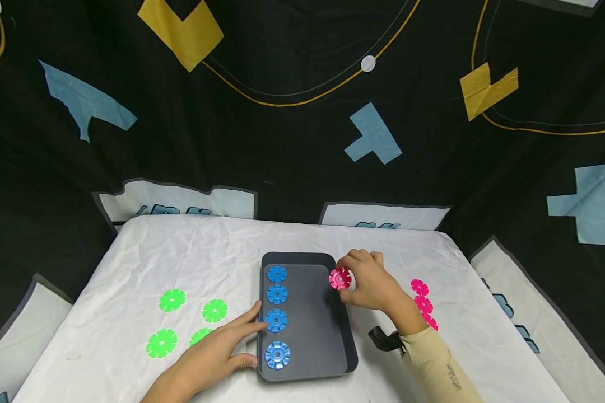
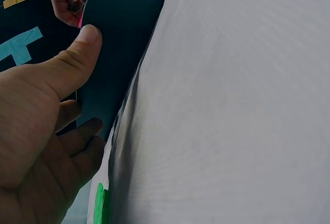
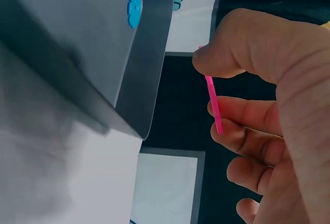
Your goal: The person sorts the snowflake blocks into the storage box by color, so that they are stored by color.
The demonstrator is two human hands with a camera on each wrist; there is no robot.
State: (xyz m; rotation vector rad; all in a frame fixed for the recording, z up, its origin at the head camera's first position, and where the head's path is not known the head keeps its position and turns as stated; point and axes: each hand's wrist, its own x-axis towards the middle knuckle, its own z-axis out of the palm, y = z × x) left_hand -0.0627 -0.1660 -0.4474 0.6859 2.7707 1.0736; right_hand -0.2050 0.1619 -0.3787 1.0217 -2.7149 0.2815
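A dark grey rectangular tray stands on the white cloth, with several blue notched discs in a column along its left side. My left hand rests against the tray's left wall, fingers extended and touching it; the left wrist view shows its thumb by the tray side. Over the tray's upper right edge, my right hand pinches a pink notched disc between thumb and fingers. In the right wrist view that pink disc appears edge-on, apart from the tray wall.
Several green notched discs lie left of the tray, one partly behind the left hand. More pink discs lie in an overlapping row to the right, partly covered by the right forearm. A black patterned cloth hangs behind the table.
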